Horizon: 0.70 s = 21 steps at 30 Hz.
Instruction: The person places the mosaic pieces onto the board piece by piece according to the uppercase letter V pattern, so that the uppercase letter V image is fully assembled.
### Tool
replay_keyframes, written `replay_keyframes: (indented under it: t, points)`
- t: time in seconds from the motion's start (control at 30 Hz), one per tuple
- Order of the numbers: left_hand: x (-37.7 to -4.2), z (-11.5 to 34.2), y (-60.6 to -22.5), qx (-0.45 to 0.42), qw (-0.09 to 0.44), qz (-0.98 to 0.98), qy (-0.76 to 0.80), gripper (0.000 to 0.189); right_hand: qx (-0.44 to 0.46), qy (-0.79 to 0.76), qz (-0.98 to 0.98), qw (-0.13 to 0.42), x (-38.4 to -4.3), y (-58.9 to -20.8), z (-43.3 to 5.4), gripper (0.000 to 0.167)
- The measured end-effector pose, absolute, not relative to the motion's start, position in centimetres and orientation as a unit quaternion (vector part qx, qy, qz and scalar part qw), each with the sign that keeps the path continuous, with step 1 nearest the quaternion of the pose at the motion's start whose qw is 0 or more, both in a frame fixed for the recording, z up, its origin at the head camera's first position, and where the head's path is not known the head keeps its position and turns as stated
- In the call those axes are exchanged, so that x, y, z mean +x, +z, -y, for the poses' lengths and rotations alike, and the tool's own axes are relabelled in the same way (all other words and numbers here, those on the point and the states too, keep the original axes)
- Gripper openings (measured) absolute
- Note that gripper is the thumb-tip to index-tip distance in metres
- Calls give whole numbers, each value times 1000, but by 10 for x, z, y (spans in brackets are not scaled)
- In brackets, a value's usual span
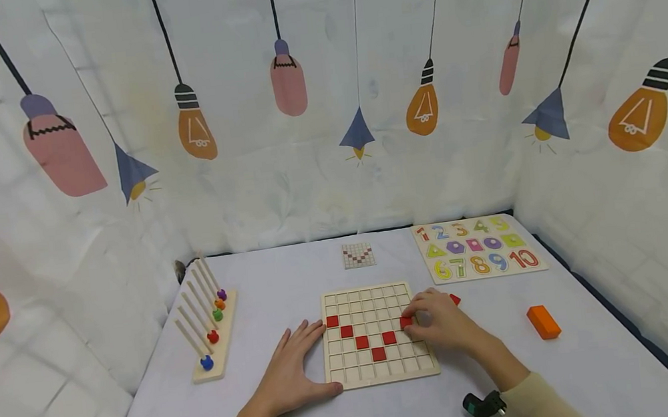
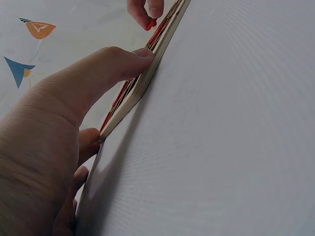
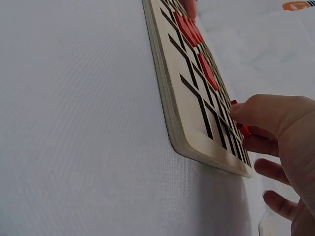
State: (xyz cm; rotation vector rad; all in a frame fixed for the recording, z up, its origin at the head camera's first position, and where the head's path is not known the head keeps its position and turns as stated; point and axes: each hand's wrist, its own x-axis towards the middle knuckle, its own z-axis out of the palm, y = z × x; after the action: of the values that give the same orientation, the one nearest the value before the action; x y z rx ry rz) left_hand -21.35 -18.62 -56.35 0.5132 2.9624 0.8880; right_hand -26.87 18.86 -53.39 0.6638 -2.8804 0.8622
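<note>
A square wooden grid board (image 1: 383, 375) lies mid-table, with several red square tiles (image 1: 362, 343) set in its cells in a slanting pattern. My left hand (image 1: 294, 373) rests against the board's left side, fingers fairly straight along the edge and the thumb (image 2: 140, 61) on the near left corner. Over the right part of the grid, my right hand (image 1: 444, 320) pinches a red tile (image 1: 406, 322) between thumb and fingertips. In the right wrist view that tile (image 3: 245, 130) is partly hidden by the fingers. Behind the right hand, another red piece (image 1: 455, 299) shows in part.
A small pattern card (image 1: 359, 255) lies beyond the board. At the back right is a number-and-shape puzzle board (image 1: 478, 263), with an orange block (image 1: 543, 322) nearer. A wooden peg stand (image 1: 212, 371) with colored beads stands at left. Printed cloth walls enclose the table.
</note>
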Motion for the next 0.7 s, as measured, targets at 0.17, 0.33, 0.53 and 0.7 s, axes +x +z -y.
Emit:
replay_keyframes:
  t: [0.17, 0.33, 0.53, 0.7]
  points:
    - [-213, 186, -564, 164, 3, -945, 283, 123, 231, 278, 932, 35, -271, -533, -185, 16]
    - [-214, 187, -564, 165, 3, -945, 283, 123, 238, 270, 932, 32, -273, -533, -181, 16]
    - [-214, 186, -564, 166, 4, -945, 283, 123, 249, 257, 934, 30, -277, -536, -179, 17]
    - [-214, 186, -563, 164, 5, -945, 282, 123, 253, 256, 933, 26, -279, -538, -178, 17]
